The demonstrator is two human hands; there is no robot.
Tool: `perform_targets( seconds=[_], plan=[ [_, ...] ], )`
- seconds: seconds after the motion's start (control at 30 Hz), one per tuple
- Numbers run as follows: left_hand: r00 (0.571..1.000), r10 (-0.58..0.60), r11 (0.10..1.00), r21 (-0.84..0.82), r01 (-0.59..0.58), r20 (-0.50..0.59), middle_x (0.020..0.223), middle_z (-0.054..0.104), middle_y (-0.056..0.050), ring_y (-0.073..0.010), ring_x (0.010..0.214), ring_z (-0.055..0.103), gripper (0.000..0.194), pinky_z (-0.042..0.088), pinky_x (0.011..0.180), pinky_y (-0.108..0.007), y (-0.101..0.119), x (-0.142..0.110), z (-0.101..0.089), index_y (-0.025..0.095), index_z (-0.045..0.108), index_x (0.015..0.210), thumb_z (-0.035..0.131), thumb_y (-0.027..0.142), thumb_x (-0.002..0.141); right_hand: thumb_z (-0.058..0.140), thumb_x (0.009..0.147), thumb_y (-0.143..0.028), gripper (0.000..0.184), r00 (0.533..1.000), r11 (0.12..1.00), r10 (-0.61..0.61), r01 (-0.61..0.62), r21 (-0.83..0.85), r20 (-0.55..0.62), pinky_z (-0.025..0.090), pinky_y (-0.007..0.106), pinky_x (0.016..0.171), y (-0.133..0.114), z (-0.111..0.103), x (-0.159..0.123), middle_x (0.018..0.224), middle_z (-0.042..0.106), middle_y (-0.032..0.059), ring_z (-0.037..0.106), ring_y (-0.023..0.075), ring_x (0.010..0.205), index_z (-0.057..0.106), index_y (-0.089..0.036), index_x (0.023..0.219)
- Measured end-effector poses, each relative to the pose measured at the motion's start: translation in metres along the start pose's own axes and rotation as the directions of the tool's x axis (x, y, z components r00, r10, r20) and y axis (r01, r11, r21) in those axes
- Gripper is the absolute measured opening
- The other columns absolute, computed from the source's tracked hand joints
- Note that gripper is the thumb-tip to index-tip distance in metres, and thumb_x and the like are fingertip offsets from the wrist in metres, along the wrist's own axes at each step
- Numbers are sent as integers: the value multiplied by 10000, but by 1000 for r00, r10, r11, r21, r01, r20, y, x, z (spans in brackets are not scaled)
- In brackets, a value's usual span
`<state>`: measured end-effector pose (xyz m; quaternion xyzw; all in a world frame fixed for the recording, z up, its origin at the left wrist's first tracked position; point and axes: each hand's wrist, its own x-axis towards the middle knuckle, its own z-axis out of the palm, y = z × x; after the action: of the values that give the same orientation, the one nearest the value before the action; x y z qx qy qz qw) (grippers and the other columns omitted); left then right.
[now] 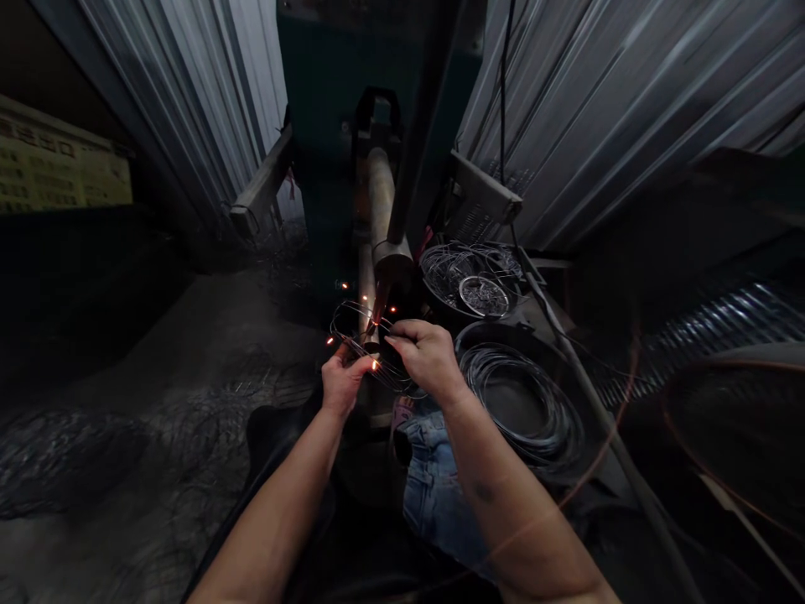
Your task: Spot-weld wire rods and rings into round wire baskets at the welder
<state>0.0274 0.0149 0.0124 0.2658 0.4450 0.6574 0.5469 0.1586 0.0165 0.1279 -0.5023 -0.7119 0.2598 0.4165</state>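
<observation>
Wire loops (360, 334) sit clamped between the close-together left hand (343, 384) and right hand (428, 356).

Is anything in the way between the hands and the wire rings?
No, nothing is in the way. The left hand and the right hand are both already touching the wire rings. Tiny orange sparks are flying right next to them, but they aren't blocking anything.

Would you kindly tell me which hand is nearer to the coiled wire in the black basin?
Right. The right hand is just left of the coiled wire; the left hand is farther left.
</observation>
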Motion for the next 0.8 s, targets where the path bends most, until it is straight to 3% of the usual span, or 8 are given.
perform_targets(
  seconds=[0.1,0.2,0.27,0.53,0.8],
  plan=[
    [1000,-31,998,-46,31,0,776,687,-7,-111,663,604,438,457,668,-238,1,-2,0,137,670,898,835,216,500,620,775,-253,105,998,997,-22,27,66,-66,485,281,766,13,-11,-23,891,700,30,635,190,852,716,-212,790],
    [995,-90,990,-112,85,-36,704,664,4,-107,608,596,446,454,618,-238,3,-4,-1,120,654,870,838,203,473,695,722,-279,145,981,989,84,-61,136,-174,497,319,827,32,-23,-50,978,698,57,635,218,926,718,-202,844],
    [986,-152,976,-170,139,-63,683,658,0,-120,590,605,460,463,605,-254,3,-6,-2,113,637,861,841,221,463,699,718,-279,144,976,978,137,-106,181,-170,503,328,819,40,-26,-63,926,705,56,644,215,881,722,-201,837],
    [966,-243,945,-244,216,-86,683,662,-3,-163,633,649,549,484,622,-283,-1,-5,-4,128,589,933,844,205,454,640,754,-184,100,998,976,21,-9,216,-54,491,262,752,27,-16,-48,827,693,24,637,165,794,729,-208,792],
    [960,-259,929,-300,218,-104,665,657,-10,-153,604,638,471,494,644,-300,2,0,-3,132,594,899,819,174,488,718,643,-202,28,981,927,21,-91,364,191,493,246,681,17,-21,-29,773,681,28,632,169,742,719,-187,667]
  ],
)
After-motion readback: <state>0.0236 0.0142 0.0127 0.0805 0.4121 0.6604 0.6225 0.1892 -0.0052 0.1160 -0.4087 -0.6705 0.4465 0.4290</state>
